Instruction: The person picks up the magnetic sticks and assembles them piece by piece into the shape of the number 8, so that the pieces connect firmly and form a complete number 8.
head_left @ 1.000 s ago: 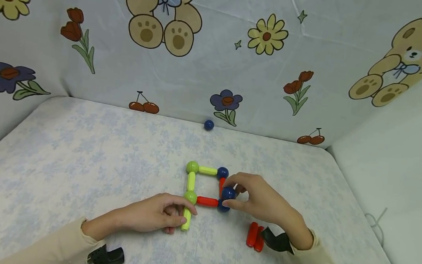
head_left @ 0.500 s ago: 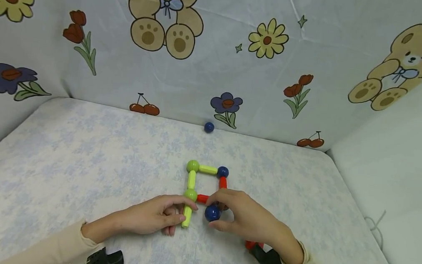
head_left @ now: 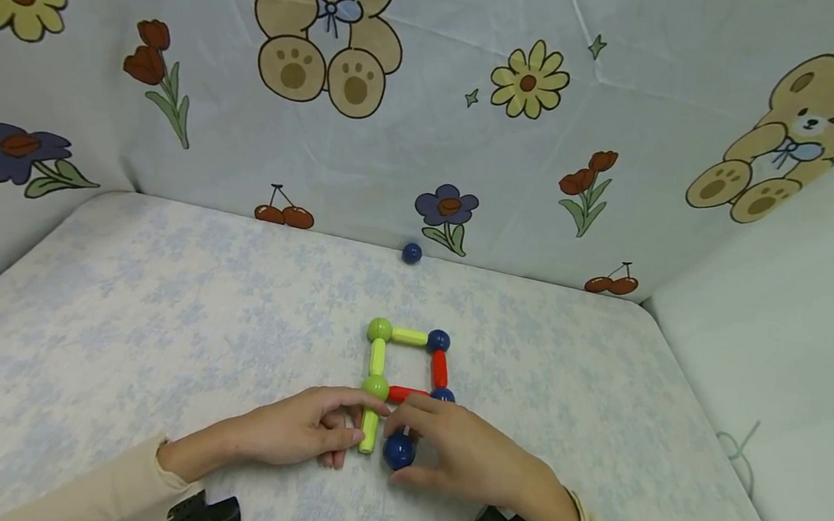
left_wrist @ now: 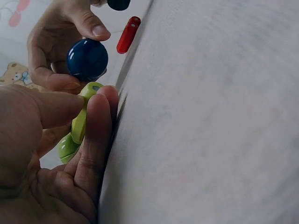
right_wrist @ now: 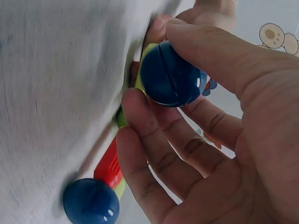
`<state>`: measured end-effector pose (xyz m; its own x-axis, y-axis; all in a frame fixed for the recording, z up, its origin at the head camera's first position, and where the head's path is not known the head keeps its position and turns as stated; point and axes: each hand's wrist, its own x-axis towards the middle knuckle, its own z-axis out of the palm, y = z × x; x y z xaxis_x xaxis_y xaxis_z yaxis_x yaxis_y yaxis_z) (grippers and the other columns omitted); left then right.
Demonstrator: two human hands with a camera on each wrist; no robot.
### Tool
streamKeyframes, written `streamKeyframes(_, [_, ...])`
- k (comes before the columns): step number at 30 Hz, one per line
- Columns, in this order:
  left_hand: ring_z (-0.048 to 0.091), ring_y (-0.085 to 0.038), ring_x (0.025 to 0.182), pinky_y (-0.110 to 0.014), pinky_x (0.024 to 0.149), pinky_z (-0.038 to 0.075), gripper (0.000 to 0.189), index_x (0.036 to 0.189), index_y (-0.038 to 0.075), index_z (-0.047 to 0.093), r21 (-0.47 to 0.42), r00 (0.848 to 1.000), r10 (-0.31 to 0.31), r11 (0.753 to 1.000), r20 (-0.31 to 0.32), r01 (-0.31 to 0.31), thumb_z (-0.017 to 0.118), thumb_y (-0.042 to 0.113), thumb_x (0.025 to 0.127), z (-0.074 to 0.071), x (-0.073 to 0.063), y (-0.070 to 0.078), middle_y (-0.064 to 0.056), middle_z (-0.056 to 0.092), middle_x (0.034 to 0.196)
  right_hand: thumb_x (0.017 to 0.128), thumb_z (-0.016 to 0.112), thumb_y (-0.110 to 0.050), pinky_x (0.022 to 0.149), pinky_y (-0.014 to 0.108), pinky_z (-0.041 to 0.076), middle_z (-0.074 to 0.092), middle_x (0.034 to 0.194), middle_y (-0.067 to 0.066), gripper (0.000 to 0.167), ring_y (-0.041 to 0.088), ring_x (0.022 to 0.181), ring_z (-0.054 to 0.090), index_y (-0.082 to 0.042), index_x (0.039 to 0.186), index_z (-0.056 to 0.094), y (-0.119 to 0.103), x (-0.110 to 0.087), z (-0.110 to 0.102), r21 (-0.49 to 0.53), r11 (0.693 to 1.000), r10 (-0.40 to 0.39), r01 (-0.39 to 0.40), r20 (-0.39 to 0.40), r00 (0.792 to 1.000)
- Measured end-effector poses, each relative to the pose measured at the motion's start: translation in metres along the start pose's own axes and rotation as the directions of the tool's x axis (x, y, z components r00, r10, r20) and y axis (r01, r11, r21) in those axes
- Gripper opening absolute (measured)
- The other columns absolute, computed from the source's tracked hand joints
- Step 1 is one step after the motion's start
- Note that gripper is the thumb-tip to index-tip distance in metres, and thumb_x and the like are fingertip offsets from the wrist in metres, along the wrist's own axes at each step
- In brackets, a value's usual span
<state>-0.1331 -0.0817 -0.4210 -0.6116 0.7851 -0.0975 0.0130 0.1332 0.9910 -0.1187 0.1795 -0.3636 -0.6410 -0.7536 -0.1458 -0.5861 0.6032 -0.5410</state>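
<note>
My left hand pinches the lower yellow-green rod between thumb and fingers, as the left wrist view confirms. That rod hangs off a green ball, the near left corner of a square of rods and balls. Just to the rod's right, my right hand grips a loose blue ball between thumb and fingers. In the right wrist view this ball overlaps the rod's end. A red rod and a blue corner ball form the square's near side, partly covered by my right hand.
The square's far side has a green ball, a yellow-green rod and a blue ball. Another blue ball lies at the table's back edge by the printed cloth. A loose red rod lies beyond my right hand.
My right hand has carried the blue ball from over the square's near right corner leftward and toward me, beside the lower green rod's end. The left hand stays in place.
</note>
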Motion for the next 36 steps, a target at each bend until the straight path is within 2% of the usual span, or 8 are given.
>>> streamKeyframes(7, [0.061,-0.011,0.073,-0.024,0.069,0.055,0.040,0.146,0.006,0.052,-0.003,0.999,0.031,1.000,0.031,-0.031,0.053,0.004,0.106,-0.001,0.002,-0.001,-0.010,0.062,0.098,0.091,0.082,-0.030,0.085,0.018,0.051,0.061,0.116,-0.011,0.033,-0.003,0.094,0.056,-0.020,0.120,0.067,-0.004,0.001,0.004,-0.017,0.999,-0.029,0.030,0.028,0.999])
streamKeyframes(12, [0.061,-0.012,0.072,-0.024,0.069,0.054,0.038,0.145,0.007,0.052,-0.008,1.000,0.011,1.000,0.027,-0.011,0.055,0.008,0.107,-0.002,0.001,0.000,-0.010,0.062,0.098,0.092,0.081,-0.028,0.085,0.018,0.049,0.059,0.115,-0.011,0.032,0.000,0.093,0.054,-0.020,0.120,0.066,-0.005,0.004,0.006,-0.031,0.998,-0.054,0.055,0.028,0.998])
streamKeyframes(18, [0.063,-0.013,0.074,-0.024,0.068,0.055,0.036,0.142,0.008,0.053,0.012,1.000,0.005,1.000,0.021,-0.005,0.045,0.001,0.108,-0.002,0.000,0.001,-0.011,0.060,0.098,0.093,0.080,-0.030,0.083,0.016,0.048,0.057,0.112,-0.012,0.030,0.000,0.090,0.052,-0.020,0.118,0.066,-0.008,0.006,0.010,-0.053,0.998,-0.037,0.039,0.043,0.998])
streamKeyframes(24, [0.063,-0.014,0.074,-0.024,0.067,0.055,0.037,0.141,0.007,0.054,0.011,1.000,0.003,1.000,0.020,-0.004,0.044,-0.002,0.107,-0.001,0.000,0.002,-0.011,0.059,0.097,0.093,0.080,-0.030,0.082,0.016,0.048,0.057,0.111,-0.011,0.031,0.000,0.090,0.053,-0.020,0.118,0.065,-0.006,0.006,0.012,-0.055,0.997,-0.045,0.046,0.011,0.999])
streamKeyframes(30, [0.063,-0.015,0.074,-0.025,0.067,0.055,0.037,0.142,0.007,0.053,0.008,1.000,0.001,1.000,0.022,-0.001,0.044,-0.001,0.107,-0.001,0.000,0.002,-0.011,0.060,0.097,0.092,0.081,-0.029,0.084,0.016,0.049,0.058,0.113,-0.010,0.033,0.001,0.092,0.055,-0.019,0.119,0.065,-0.006,0.004,0.014,-0.057,0.995,-0.087,0.085,-0.027,0.996])
streamKeyframes(36, [0.063,-0.014,0.074,-0.024,0.067,0.054,0.037,0.143,0.007,0.053,0.002,1.000,-0.001,1.000,0.020,0.001,0.044,-0.001,0.107,-0.001,0.000,0.002,-0.011,0.060,0.098,0.092,0.081,-0.030,0.087,0.017,0.049,0.059,0.116,-0.010,0.033,0.000,0.095,0.054,-0.019,0.119,0.066,-0.008,0.005,0.015,-0.046,0.995,-0.088,0.088,-0.011,0.996])
